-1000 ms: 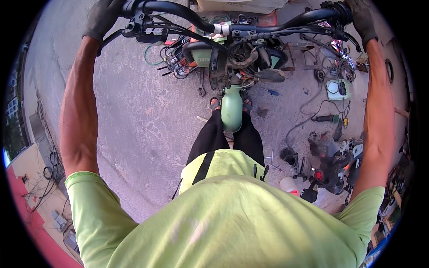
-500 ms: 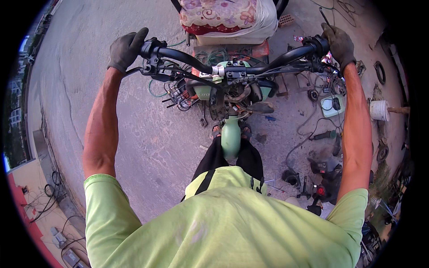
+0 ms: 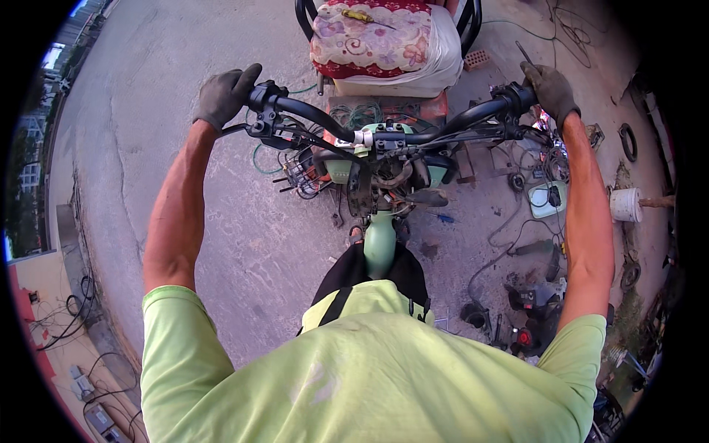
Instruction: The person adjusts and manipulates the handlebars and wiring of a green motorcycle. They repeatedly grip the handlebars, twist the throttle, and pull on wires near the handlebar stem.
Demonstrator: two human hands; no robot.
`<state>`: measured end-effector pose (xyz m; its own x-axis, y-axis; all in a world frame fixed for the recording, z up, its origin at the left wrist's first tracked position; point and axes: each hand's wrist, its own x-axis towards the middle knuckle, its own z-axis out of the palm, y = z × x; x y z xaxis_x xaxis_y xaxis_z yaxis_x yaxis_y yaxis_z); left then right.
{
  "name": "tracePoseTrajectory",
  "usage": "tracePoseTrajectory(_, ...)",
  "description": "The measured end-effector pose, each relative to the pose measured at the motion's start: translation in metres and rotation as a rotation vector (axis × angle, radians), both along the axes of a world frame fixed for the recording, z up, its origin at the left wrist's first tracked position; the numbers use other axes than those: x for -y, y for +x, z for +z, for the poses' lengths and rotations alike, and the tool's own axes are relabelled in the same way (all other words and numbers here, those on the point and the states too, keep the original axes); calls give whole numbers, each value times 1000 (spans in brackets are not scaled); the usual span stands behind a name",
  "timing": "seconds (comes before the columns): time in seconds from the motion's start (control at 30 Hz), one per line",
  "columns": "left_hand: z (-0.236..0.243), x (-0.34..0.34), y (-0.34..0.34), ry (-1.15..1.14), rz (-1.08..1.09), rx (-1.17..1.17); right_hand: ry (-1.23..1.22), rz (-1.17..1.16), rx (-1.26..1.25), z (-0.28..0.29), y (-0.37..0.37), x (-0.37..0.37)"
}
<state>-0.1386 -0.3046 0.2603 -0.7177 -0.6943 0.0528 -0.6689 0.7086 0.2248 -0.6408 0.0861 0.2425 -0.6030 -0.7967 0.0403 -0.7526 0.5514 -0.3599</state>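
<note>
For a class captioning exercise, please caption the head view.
Gloved left hand and right hand grip a black handlebar, with green fender below and flowered cloth beyond.

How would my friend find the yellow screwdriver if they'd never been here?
Start at the big black handlebar. Beyond it, near the picture's top, is a seat covered with flowery cloth. On that cloth lies the screwdriver, its thin shaft pointing right: its yellow handle sets it apart from the blue tool down on the floor.
</note>
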Motion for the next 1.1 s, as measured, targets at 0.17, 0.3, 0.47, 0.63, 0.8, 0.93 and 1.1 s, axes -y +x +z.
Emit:
tracePoseTrajectory(0.17, -8, 14, 0, -27, -18, -46, -41, -85, -51, 2, 15, -7)
tracePoseTrajectory(0.3, -20, 19, -6, 13, -64, -94, -51, -202, -50, 7, 38, -16)
tracePoseTrajectory(0.47, -33, 36, -11, 40, -124, -158, -143, -80, -163, 1, 35, -28)
tracePoseTrajectory(0.63, -37, 45, -20, 48, -185, -167, -157, -132, -141, -1, 33, -37)
tracePoseTrajectory(0.8, -41, 65, -37, 126, -332, -136, -101, -236, -262, 7, 61, -55)
tracePoseTrajectory(0.93, -33, 43, -26, 31, -172, -76, -161, -235, -78, 11, 52, -38)
tracePoseTrajectory(1.1, -24, 33, -24, 107, -118, -75, -165, -210, -87, 5, 46, -34)
